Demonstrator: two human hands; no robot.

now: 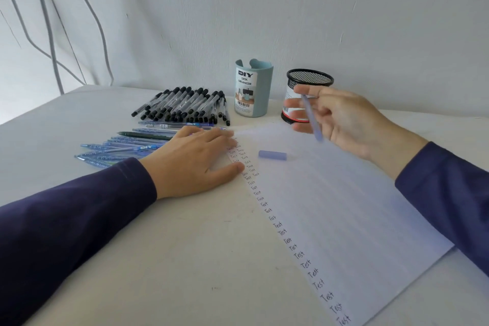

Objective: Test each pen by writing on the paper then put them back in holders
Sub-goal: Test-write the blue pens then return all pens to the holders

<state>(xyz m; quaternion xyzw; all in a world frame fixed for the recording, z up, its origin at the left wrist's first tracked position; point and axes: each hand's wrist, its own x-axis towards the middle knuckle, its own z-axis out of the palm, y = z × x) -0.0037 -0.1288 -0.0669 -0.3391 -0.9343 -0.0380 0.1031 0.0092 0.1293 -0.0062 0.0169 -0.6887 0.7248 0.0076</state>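
Note:
My right hand holds a pale purple pen above the lined paper, in front of the black mesh holder. The pen is blurred. Its purple cap lies loose on the paper. My left hand lies flat with straight fingers on the paper's left edge. A column of handwritten "Test" words runs down that edge. The blue DIY holder stands left of the mesh one.
A heap of black-capped pens lies at the back of the white table. Several blue and purple pens and one dark green pen lie in a row left of my left hand. A white wall rises behind.

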